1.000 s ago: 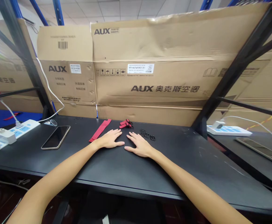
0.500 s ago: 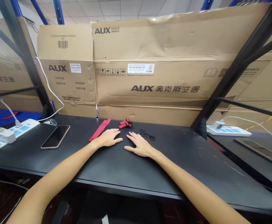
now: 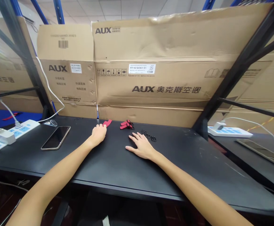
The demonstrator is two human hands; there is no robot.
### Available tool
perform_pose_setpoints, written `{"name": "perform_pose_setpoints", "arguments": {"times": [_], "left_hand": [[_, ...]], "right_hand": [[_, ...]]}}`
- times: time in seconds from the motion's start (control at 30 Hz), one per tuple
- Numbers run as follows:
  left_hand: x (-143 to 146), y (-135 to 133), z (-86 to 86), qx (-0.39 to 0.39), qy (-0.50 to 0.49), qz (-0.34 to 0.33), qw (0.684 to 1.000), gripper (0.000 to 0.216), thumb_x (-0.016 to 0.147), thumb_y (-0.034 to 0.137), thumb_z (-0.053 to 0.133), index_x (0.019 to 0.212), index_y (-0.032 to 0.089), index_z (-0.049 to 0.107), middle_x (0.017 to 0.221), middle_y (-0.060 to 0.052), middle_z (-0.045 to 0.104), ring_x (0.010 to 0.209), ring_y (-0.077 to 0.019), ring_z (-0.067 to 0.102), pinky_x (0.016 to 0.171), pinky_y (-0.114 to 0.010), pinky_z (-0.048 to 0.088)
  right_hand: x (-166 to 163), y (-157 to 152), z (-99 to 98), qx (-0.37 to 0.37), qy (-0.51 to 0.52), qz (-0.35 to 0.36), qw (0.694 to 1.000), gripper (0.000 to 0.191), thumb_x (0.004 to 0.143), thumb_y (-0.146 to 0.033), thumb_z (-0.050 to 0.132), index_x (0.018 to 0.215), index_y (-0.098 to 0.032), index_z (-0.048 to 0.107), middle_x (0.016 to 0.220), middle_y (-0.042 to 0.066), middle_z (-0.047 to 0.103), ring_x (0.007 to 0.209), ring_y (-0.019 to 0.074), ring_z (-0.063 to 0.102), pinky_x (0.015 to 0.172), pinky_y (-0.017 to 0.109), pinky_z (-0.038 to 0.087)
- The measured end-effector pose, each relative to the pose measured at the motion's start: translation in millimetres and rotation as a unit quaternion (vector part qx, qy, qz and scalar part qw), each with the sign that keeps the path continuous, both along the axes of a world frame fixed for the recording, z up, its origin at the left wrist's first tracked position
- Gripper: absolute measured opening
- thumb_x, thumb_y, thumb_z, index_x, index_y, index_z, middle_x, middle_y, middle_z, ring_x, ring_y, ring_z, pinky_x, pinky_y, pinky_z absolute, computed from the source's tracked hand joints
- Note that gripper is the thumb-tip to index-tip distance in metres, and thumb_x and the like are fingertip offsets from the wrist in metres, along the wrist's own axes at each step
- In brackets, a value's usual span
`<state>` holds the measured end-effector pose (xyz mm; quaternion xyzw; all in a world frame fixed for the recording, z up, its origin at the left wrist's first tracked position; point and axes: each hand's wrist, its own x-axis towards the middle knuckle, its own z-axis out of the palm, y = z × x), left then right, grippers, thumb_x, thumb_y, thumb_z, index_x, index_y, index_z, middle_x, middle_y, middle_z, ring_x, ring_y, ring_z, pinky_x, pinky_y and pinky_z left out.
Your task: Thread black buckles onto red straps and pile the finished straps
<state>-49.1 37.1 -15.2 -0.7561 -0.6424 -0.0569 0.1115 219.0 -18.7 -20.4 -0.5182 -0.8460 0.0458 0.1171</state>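
Note:
My left hand lies over a long red strap on the black table, covering most of it; only the far end shows past the fingertips. Its fingers look curled down onto the strap. My right hand rests flat on the table with fingers spread, holding nothing. Just beyond its fingertips lie several small black buckles. A small bunch of red straps with black rings sits between the two hands, farther back.
A phone lies face up at the left, with a white power strip and cables beyond it. Large cardboard boxes wall off the back. A black rack post slants at the right beside another power strip.
My left hand has moved left and forward from beside the right hand onto the long red strap. The right hand has stayed put.

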Motion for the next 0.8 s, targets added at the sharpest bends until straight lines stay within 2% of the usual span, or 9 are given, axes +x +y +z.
{"name": "perform_pose_setpoints", "arguments": {"times": [0.2,0.37,0.47,0.57,0.67,0.8], "left_hand": [[-1,2,3.1,-0.004,-0.001,-0.006,1.0,0.038,0.078,0.006,0.049,0.115,0.008,0.047,0.101,-0.02,0.057,0.101,-0.0299,0.056,0.083,-0.04,0.045],[-3,4,8.0,0.031,-0.033,-0.045,0.998,0.036,0.081,0.002,0.037,0.112,0.01,0.051,0.103,-0.017,0.056,0.096,-0.025,0.059,0.085,-0.039,0.046],[0,4,12.3,0.054,-0.121,-0.095,0.987,0.031,0.079,0.003,0.038,0.098,0.012,0.061,0.113,-0.015,0.053,0.098,-0.0225,0.059,0.089,-0.035,0.047],[8,3,15.0,0.057,-0.222,-0.174,0.958,0.033,0.079,0.006,0.037,0.092,0.015,0.066,0.125,-0.008,0.05,0.108,-0.0193,0.055,0.098,-0.03,0.042],[18,0,12.5,0.015,-0.264,-0.248,0.932,0.038,0.081,0.009,0.035,0.1,0.018,0.067,0.131,-0.004,0.05,0.117,-0.0184,0.05,0.103,-0.03,0.039],[26,-4,2.0,-0.038,-0.24,-0.309,0.92,0.041,0.078,0.01,0.042,0.113,0.016,0.062,0.133,-0.006,0.049,0.119,-0.0197,0.049,0.104,-0.031,0.038]], "right_hand": [[-1,2,-3.5,0.009,-0.014,-0.08,0.997,0.08,0.081,-0.074,0.024,0.138,-0.02,0.04,0.146,0.013,0.031,0.135,0.0388,0.018,0.106,0.056,0.013],[-3,0,-3.4,0.048,-0.013,-0.063,0.997,0.073,0.083,-0.069,0.03,0.132,-0.017,0.046,0.14,0.016,0.038,0.129,0.0391,0.028,0.101,0.056,0.026],[-3,-2,-2.2,0.073,0.007,-0.023,0.997,0.063,0.085,-0.062,0.038,0.127,-0.017,0.05,0.137,0.017,0.041,0.127,0.0361,0.033,0.099,0.052,0.032],[-3,-3,-1.6,0.079,0.041,0.046,0.995,0.052,0.087,-0.053,0.042,0.125,-0.018,0.051,0.135,0.016,0.043,0.127,0.0304,0.036,0.103,0.046,0.034],[-2,-1,-2.4,0.078,0.072,0.09,0.99,0.044,0.09,-0.042,0.039,0.127,-0.02,0.048,0.137,0.012,0.041,0.126,0.0256,0.04,0.104,0.042,0.035],[1,6,-5.5,0.101,0.077,0.06,0.99,0.043,0.089,-0.025,0.034,0.129,-0.016,0.047,0.136,0.012,0.044,0.126,0.023,0.041,0.107,0.04,0.033]]}}
